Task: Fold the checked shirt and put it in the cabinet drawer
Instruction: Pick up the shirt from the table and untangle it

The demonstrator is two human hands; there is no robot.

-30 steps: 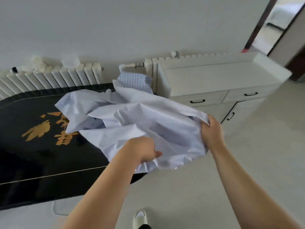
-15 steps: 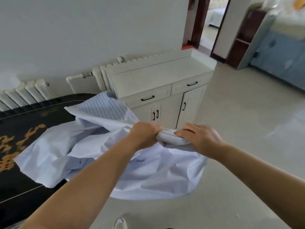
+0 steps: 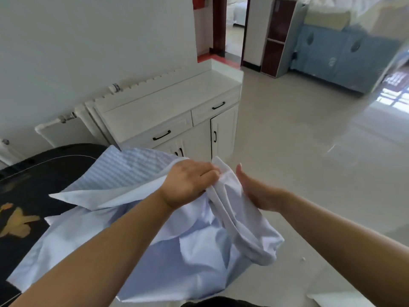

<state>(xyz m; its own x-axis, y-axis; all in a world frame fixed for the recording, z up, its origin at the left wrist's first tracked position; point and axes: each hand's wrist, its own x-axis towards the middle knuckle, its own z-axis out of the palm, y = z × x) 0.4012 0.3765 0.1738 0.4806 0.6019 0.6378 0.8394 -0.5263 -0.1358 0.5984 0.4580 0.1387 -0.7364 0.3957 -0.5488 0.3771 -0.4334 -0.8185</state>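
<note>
The pale blue checked shirt (image 3: pixel 194 258) hangs crumpled in front of me, part of it draped over the black table (image 3: pixel 37 173). My left hand (image 3: pixel 190 185) is closed on a bunched fold at the top of the shirt. My right hand (image 3: pixel 259 193) grips the same fold from the right, fingers behind the cloth. The white cabinet (image 3: pixel 168 111) stands against the wall behind the shirt. Its two drawers, left drawer (image 3: pixel 152 131) and right drawer (image 3: pixel 215 109), are both closed, with black handles.
A white radiator (image 3: pixel 66 125) lies between the table and the cabinet. Pale tiled floor (image 3: pixel 298 151) spreads to the right. A doorway (image 3: pixel 230 25), a dark shelf unit (image 3: pixel 278 36) and a blue covered piece of furniture (image 3: pixel 345 54) stand at the far side.
The view has swung right, toward the cabinet and open floor. My hands have come together at the top of the shirt, and more cloth hangs below them off the table.
</note>
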